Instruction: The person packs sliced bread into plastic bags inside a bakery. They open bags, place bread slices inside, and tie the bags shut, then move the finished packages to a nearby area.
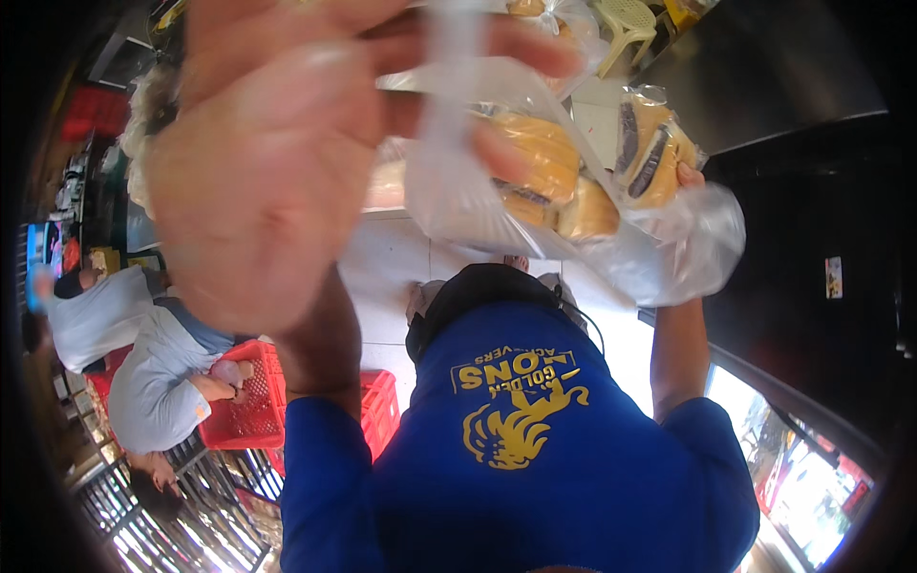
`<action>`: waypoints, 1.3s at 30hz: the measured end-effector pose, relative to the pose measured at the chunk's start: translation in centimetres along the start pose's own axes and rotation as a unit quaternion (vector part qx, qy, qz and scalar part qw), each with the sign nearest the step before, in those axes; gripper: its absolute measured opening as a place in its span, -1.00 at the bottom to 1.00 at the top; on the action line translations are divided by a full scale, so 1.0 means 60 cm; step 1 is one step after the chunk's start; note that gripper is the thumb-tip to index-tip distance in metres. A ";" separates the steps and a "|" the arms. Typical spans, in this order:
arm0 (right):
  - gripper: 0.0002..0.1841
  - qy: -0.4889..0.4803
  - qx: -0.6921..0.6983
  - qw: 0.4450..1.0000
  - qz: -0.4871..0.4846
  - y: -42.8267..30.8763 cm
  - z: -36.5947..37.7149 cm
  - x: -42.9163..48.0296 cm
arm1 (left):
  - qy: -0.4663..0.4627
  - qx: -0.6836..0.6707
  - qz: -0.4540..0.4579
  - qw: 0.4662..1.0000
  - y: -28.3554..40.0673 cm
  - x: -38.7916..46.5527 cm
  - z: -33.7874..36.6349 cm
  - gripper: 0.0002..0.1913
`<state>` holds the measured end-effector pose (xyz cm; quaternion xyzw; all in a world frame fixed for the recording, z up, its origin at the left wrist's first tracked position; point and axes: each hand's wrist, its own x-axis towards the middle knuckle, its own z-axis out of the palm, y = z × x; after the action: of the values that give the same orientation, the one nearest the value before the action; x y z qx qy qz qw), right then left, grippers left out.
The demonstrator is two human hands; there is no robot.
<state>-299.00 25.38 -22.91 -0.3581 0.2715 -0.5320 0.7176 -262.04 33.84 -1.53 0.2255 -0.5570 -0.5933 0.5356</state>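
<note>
Close to the camera, my left hand (pixel 265 179) is large and blurred. Its fingers reach behind a strip of a clear plastic bag (pixel 458 193), which hangs from them. Inside the bag are wrapped bread loaves (pixel 537 154), some showing a dark filling. On the right, my right hand (pixel 689 177) grips a plastic-wrapped pack of sliced bread (pixel 648 154) with dark layers. The bag's loose plastic covers most of that hand, leaving the fingertips visible. The pack is held beside the bag's loaves.
Red plastic crates (pixel 247 401) stand at left, where a person in a grey shirt (pixel 161 379) reaches into one. Another person (pixel 104 315) is beyond. A plastic stool (pixel 627 25) and another bread bag (pixel 566 25) are ahead. A black panel (pixel 802 215) rises at right.
</note>
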 end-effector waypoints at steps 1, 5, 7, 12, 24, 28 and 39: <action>-0.38 -0.007 -0.020 0.999 -0.031 0.015 -0.036 0.017 | -0.007 0.002 0.016 1.000 0.012 0.018 0.007 0.08; -0.42 -0.007 -0.299 0.954 -0.024 0.040 -0.022 0.095 | 0.063 0.049 0.063 0.995 -0.021 0.002 -0.040 0.02; -0.43 0.005 0.001 0.995 0.103 0.031 -0.010 0.117 | 0.151 0.085 0.011 0.985 -0.070 -0.054 -0.075 -0.01; -0.11 -0.063 0.008 0.993 0.099 -0.070 0.124 0.073 | 0.193 0.104 -0.040 0.975 -0.172 -0.068 -0.105 -0.03; -0.46 -0.033 -0.315 0.910 0.268 0.118 0.150 0.131 | 0.133 0.089 -0.129 0.979 -0.173 -0.052 -0.162 -0.37; -0.51 -0.038 -0.302 0.924 0.232 0.172 0.135 0.169 | 0.113 0.207 -0.135 0.962 -0.208 -0.050 -0.153 -0.60; -0.22 -0.242 -0.432 0.836 0.237 0.133 0.108 0.286 | 0.099 0.518 -0.212 0.823 -0.393 -0.092 -0.109 -0.54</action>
<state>-284.57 11.83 -25.58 -0.6739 0.3677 -0.0706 0.6369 -263.67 31.42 -26.43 0.6394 -0.6650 -0.2910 0.2537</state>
